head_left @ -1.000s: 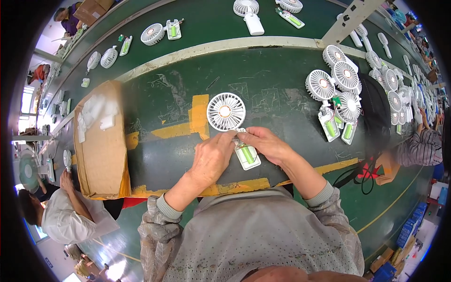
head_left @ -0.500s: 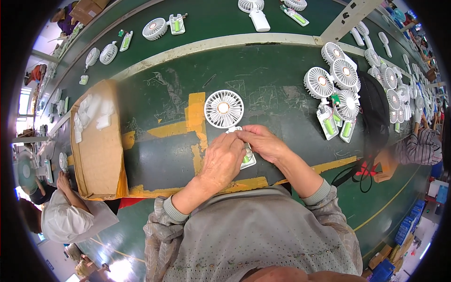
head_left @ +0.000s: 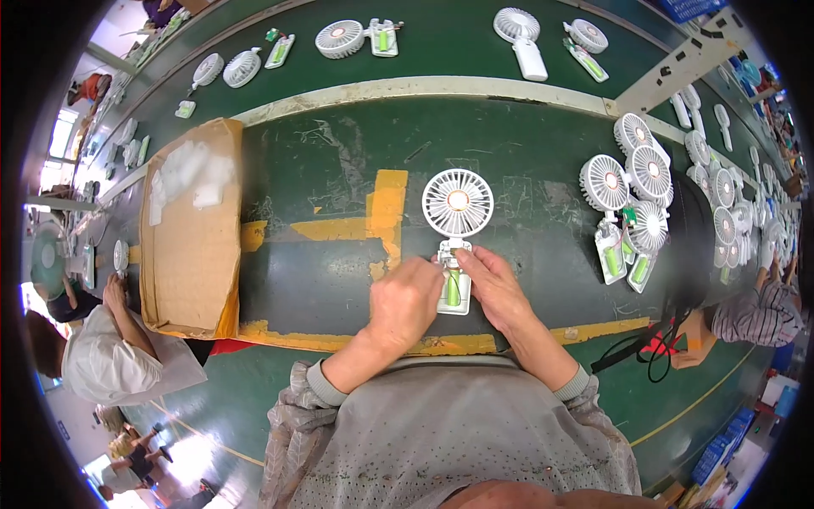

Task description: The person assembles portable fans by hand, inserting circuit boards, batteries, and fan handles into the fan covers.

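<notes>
Both of your hands at the open handle of a white fan (head_left: 458, 202)

Position: the fan lies face up on the dark bench (head_left: 297, 288) in front of you, round head pointing away, handle toward you. Head is a circular cage of thin radial ribs about a smooth pale hub ringed in orange. Handle is an open shell, shallow and round-cornered; in it sit a glossy green cylinder (head_left: 453, 293) and a thin dark wire.

Right hand (head_left: 502, 293): partly closed, thumb flat on the upper part of the handle, fingers bent along its right edge; it has hold of the handle there.

Left hand (head_left: 405, 299): fingers curled inward, tips at the handle's left edge. Tips hidden by the knuckles; cannot tell whether they pinch anything.

Surroundings: bench surface scuffed and scratched, with strips of worn yellow tape (head_left: 387, 199). To your left, a shallow brown cardboard tray (head_left: 191, 280) holding translucent white pieces (head_left: 191, 174). To your right, a heap of similar ribbed fans (head_left: 650, 172), some handles open. Beyond the bench runs a pale, stained rail (head_left: 356, 100).
</notes>
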The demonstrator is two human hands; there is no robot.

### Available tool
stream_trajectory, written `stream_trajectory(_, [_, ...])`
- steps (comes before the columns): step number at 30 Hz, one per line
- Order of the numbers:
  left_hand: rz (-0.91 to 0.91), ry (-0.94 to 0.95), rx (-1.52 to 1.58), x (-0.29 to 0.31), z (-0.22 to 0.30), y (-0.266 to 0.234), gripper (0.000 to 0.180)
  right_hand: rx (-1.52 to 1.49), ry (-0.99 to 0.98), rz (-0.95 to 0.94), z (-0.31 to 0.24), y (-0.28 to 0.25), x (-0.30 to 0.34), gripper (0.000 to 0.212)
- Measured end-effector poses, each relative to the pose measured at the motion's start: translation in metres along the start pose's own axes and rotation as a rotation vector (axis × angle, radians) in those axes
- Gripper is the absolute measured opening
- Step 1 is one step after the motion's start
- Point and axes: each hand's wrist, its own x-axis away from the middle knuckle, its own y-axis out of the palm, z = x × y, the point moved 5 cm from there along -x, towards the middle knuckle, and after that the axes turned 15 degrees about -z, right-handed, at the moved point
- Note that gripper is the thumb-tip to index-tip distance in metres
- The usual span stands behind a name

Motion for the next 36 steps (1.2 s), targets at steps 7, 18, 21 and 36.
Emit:
stream_trajectory(7, [-0.018, 0.233, -0.149, 0.008, 0.012, 0.000, 0.011, 0.097, -0.072, -0.014, 0.000, 0.003, 0.005, 0.027])
stream_trajectory(18, [0.209, -0.249, -0.850, 0.001, -0.199, -0.202, 0.021, 0.096, -0.024, -0.025, 0.000, 0.001, 0.010, 0.028])
stream_trajectory(21, [-0.187, -0.582, -0.936, 0.001, -0.289, -0.217, 0.042, 0.102, -0.032, -0.027, 0.000, 0.003, 0.007, 0.032])
stream_trajectory(36, [0.228, -0.453, -0.347, 0.011, -0.183, -0.237, 0.023, 0.098, -0.042, -0.069, 0.001, -0.001, 0.003, 0.027])
